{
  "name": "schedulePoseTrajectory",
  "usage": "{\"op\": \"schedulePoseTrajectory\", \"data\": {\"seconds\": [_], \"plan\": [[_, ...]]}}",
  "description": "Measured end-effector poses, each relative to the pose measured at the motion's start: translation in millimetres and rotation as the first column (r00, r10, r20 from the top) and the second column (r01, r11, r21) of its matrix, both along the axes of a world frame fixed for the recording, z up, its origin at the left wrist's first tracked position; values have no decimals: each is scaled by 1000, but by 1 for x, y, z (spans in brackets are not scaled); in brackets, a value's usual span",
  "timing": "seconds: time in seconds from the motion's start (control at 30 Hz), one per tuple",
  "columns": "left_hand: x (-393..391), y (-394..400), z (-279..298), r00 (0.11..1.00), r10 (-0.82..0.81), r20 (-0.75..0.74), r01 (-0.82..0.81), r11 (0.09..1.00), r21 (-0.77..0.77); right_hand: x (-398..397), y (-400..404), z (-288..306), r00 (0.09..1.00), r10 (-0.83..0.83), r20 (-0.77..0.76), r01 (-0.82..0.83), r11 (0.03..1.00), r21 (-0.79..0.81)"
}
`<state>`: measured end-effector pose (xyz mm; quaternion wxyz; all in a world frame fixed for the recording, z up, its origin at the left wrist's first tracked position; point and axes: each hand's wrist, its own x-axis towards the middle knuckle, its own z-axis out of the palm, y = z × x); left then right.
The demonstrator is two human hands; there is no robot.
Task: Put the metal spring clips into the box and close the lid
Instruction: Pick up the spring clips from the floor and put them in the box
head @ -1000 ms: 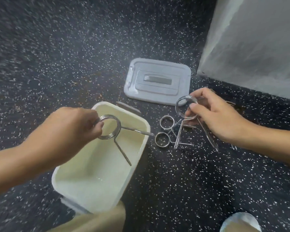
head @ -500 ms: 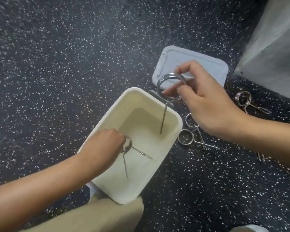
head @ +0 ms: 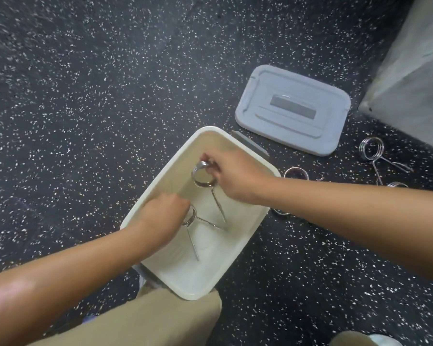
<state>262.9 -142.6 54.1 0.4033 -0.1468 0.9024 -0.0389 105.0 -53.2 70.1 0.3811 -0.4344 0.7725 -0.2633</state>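
Note:
A cream plastic box (head: 211,283) stands open on the dark speckled floor. Both hands reach inside it. My left hand (head: 164,216) is shut on a spring clip (head: 193,236) whose two legs lie against the box bottom. My right hand (head: 231,176) grips the coil of a second spring clip (head: 202,176), its legs pointing down into the box. The grey lid (head: 294,109) lies flat on the floor beyond the box. Loose spring clips lie on the floor to the right: one (head: 371,149) near the lid, others (head: 296,173) partly hidden behind my right forearm.
A pale grey wall or block (head: 415,78) rises at the far right. My knee in beige trousers (head: 160,318) touches the box's near edge. A shoe tip (head: 360,339) shows at the bottom right. Speckled floor spreads wide to the left.
My right hand has lowered its clip from above the box rim down inside the box. My left hand stays low in the box with its clip. The camera has shifted.

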Motion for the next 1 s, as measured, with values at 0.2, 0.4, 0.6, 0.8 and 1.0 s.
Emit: {"op": "schedulePoseTrajectory", "data": {"seconds": [0.2, 0.4, 0.6, 0.8, 1.0], "plan": [[-1, 4, -3, 999, 41, -13, -41, 999, 34, 6, 1, -46, 997, 65, -43, -59, 990, 125], [5, 3, 1, 989, 88, -115, -83, 995, 52, 5, -12, -67, 995, 91, -52, -73, 960, 271], [4, 7, 20, 953, 114, -282, -97, 993, 74, 6, -12, -86, 982, 132, -132, -72, 919, 388], [-10, 7, 36, 938, 161, -308, -149, 987, 63, 0, 0, -57, 985, 123, -122, -84, 956, 282], [-32, 10, 53, 894, 162, -418, -136, 987, 91, -16, 47, 8, 997, -72, 0, 72, 996, 49]]}}
